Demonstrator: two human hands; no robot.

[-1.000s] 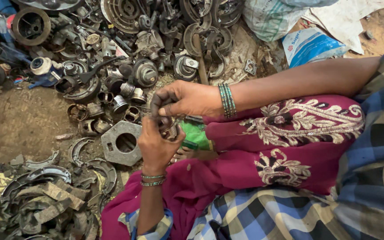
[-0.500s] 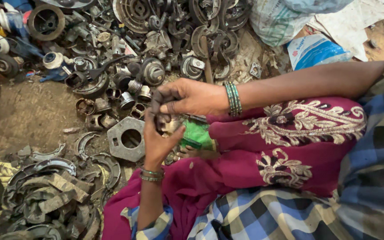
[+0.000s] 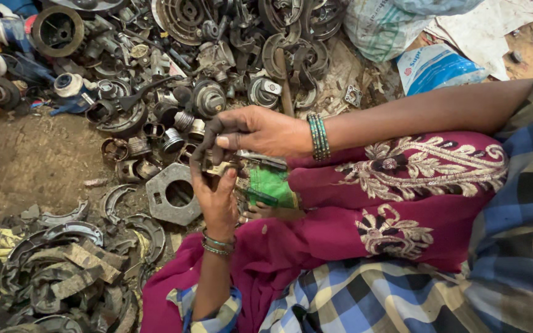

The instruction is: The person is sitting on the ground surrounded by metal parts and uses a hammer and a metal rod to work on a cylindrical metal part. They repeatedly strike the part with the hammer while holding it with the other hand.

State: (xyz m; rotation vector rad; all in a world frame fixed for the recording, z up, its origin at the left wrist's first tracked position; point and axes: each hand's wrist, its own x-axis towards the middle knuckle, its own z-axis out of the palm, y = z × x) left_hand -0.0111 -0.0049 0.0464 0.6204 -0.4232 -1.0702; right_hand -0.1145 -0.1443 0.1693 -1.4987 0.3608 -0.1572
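Both hands are working one small metal part [image 3: 217, 165] held above the lap: left hand [image 3: 217, 197] grips it from below, right hand [image 3: 257, 131] pinches its top with blackened fingertips. Judged mid-dismantling; next move calls for a firm twist or pull, steadied against the left palm, beside the scrap pile [image 3: 174, 74] on the floor

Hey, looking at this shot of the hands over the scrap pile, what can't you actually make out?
- Small metal part: head view, mostly covered by the left hand and right hand; its shape is unclear.
- Green item: partly hidden under the right wrist.
- Scrap heap: cut off by the lower left edge.
- Blue bag: print too small.
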